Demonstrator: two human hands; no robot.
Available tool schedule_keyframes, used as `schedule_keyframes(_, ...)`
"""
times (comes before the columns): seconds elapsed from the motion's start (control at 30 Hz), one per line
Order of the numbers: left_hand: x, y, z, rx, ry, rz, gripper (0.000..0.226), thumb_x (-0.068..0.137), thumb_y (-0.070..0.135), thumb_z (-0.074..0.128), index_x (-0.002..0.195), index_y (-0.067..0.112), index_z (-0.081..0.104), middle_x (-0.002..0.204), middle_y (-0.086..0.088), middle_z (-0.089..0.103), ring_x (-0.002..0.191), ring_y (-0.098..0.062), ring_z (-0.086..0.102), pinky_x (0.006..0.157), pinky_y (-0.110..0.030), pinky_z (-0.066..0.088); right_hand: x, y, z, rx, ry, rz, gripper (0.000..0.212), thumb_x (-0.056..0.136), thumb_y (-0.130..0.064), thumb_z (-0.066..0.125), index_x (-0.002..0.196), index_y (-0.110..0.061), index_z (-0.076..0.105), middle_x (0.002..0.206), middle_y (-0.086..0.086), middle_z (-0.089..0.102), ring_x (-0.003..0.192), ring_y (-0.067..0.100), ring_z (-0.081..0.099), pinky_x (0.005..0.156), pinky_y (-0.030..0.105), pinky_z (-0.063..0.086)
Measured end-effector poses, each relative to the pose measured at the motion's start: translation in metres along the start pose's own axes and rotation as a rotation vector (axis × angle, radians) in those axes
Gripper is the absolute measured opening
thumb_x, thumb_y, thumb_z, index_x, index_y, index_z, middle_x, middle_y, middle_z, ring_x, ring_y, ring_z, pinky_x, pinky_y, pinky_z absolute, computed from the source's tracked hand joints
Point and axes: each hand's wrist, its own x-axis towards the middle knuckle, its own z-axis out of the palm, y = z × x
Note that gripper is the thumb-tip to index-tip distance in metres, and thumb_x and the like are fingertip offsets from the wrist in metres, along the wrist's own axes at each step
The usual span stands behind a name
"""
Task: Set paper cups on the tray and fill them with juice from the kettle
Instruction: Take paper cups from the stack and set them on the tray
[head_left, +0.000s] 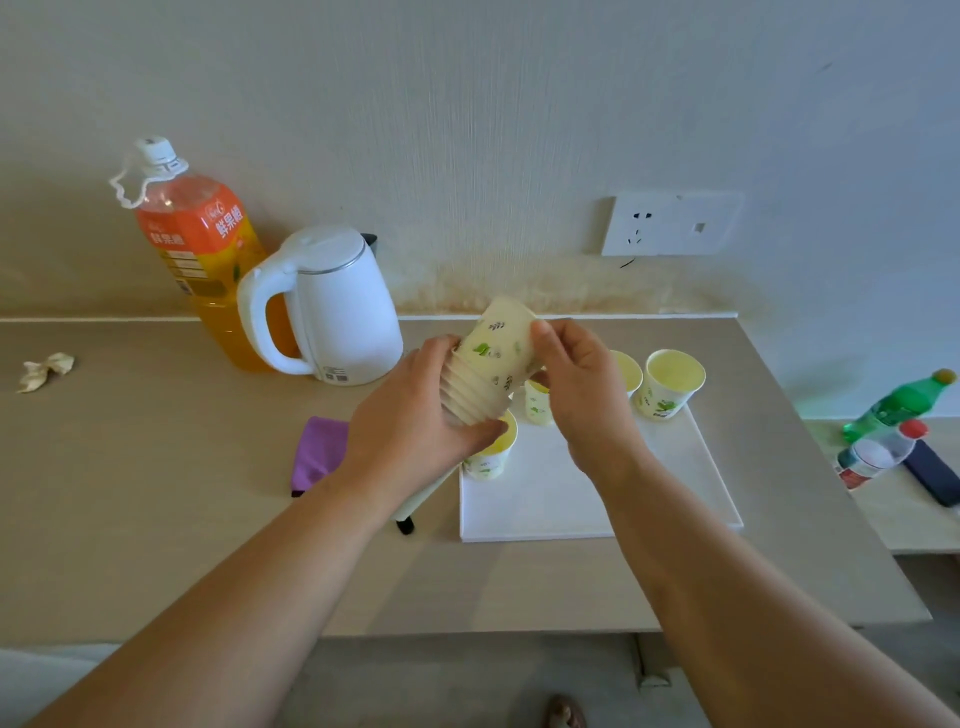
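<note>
Items I log from the head view:

1. Left hand (410, 415), centre of frame. Fingers and thumb are curled round the rim end of a stack of paper cups (480, 384).
2. Stack of paper cups: cream with green leaf print, held in the air above the tray's upper left corner. It is tilted, with the bases pointing up and right.
3. Right hand (582, 395), just right of the stack. Thumb and fingertips are closed on the outermost cup at the base end.
4. Tray (597, 493): white and flat, on the counter (156, 519), lower right of centre.
5. Rear right cup (670, 384): upright on the tray's upper right corner, pale yellow inside. I cannot tell whether that is liquid.
6. Three more cups stand on the tray, each partly hidden by a hand: second cup (627, 370), third cup (537, 404) and front cup (491, 460).
7. Kettle (332, 306): white, lid shut, left of the stack on the counter, handle facing left.
8. Juice bottle (202, 244): orange label, behind and left of the kettle, touching or just beside it.
9. Purple cloth (317, 452): left of the tray.
10. Crumpled paper (44, 370): far left.
11. Wall socket (670, 223): upper right.
12. Green bottle (904, 402) and red-capped bottle (878, 457): lying at the right edge.
</note>
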Motion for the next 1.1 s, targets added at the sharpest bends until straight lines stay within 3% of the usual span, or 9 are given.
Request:
schedule_keyframes(0.1,-0.001,-0.002,0.003,-0.064,-0.005,0.01,0.074,0.064,0.043,0.082,0.127,0.032,0.046,0.113,0.009,0.057,0.099,-0.011,0.056,0.082,-0.034,0.047,0.005,0.0,-0.008,-0.004,-0.027,-0.046,0.006,0.092,-0.03,0.06,0.089,-0.025,0.062,0.099,0.002,0.067,0.094,0.015,0.062,0.092,0.04,0.051)
schedule_keyframes(0.23,0.003,-0.001,0.004,-0.098,0.007,0.027,0.071,0.063,0.041,0.084,0.124,0.032,0.048,0.111,0.011,0.058,0.098,-0.009,0.055,0.081,-0.029,0.045,0.012,0.009,-0.012,0.238,-0.036,0.143,0.073,0.066,-0.037,0.082,0.127,-0.018,0.047,0.13,0.002,0.055,0.117,0.014,0.055,0.099,0.032,0.046)
schedule_keyframes(0.37,0.006,0.002,0.007,-0.097,-0.04,0.048,0.074,0.064,0.042,0.084,0.127,0.031,0.046,0.113,0.011,0.057,0.101,-0.01,0.055,0.084,-0.032,0.047,0.009,0.004,-0.017,0.508,-0.34,0.355,0.043,0.073,-0.036,0.064,0.109,-0.011,0.064,0.107,0.007,0.07,0.1,0.021,0.066,0.09,0.032,0.052)
schedule_keyframes(0.5,0.01,0.0,0.006,-0.13,-0.025,-0.005,0.08,0.065,0.042,0.083,0.134,0.029,0.043,0.113,0.011,0.051,0.102,-0.009,0.05,0.084,-0.025,0.04,0.015,0.01,-0.035,0.552,-0.191,0.196,0.039,0.078,-0.03,0.065,0.114,-0.015,0.06,0.106,0.004,0.069,0.099,0.018,0.067,0.088,0.035,0.053)
schedule_keyframes(0.6,0.011,-0.007,0.004,-0.187,-0.032,-0.061,0.079,0.067,0.042,0.082,0.134,0.029,0.043,0.111,0.009,0.049,0.101,-0.01,0.049,0.079,-0.022,0.038,0.017,0.026,-0.059,0.416,-0.048,0.104,0.036,0.078,-0.022,0.071,0.112,-0.018,0.058,0.104,0.001,0.068,0.098,0.014,0.067,0.079,0.03,0.055)
schedule_keyframes(0.7,0.01,-0.014,0.006,-0.204,-0.058,-0.1,0.076,0.067,0.041,0.082,0.132,0.03,0.044,0.108,0.012,0.049,0.1,-0.008,0.048,0.072,-0.008,0.035,0.01,0.067,-0.075,0.173,-0.001,0.112,0.055,0.07,-0.019,0.077,0.119,-0.013,0.054,0.109,0.006,0.067,0.102,0.016,0.064,0.083,0.025,0.053)
schedule_keyframes(0.8,0.009,-0.017,0.009,-0.207,-0.061,-0.124,0.075,0.067,0.039,0.083,0.131,0.031,0.046,0.098,0.024,0.045,0.097,-0.006,0.047,0.069,-0.004,0.033,0.006,0.112,-0.077,-0.022,-0.025,0.185,0.065,0.069,-0.013,0.083,0.123,-0.017,0.048,0.115,0.003,0.062,0.11,0.02,0.058,0.09,0.032,0.05)
schedule_keyframes(0.97,0.01,-0.022,0.01,-0.202,-0.085,-0.126,0.075,0.066,0.04,0.083,0.13,0.032,0.045,0.1,0.025,0.045,0.101,-0.007,0.049,0.073,-0.011,0.035,0.006,0.146,-0.061,-0.092,-0.118,0.248,0.066,0.068,-0.002,0.082,0.119,-0.023,0.043,0.112,-0.006,0.057,0.106,0.014,0.056,0.083,0.02,0.046)
schedule_keyframes(1.1,0.008,-0.029,0.008,-0.185,-0.112,-0.131,0.074,0.065,0.039,0.084,0.129,0.033,0.046,0.103,0.024,0.047,0.104,-0.008,0.05,0.081,-0.021,0.036,0.011,0.161,-0.053,-0.171,-0.144,0.212,0.072,0.066,-0.007,0.085,0.121,-0.025,0.042,0.116,-0.006,0.056,0.111,0.017,0.053,0.094,0.034,0.046)
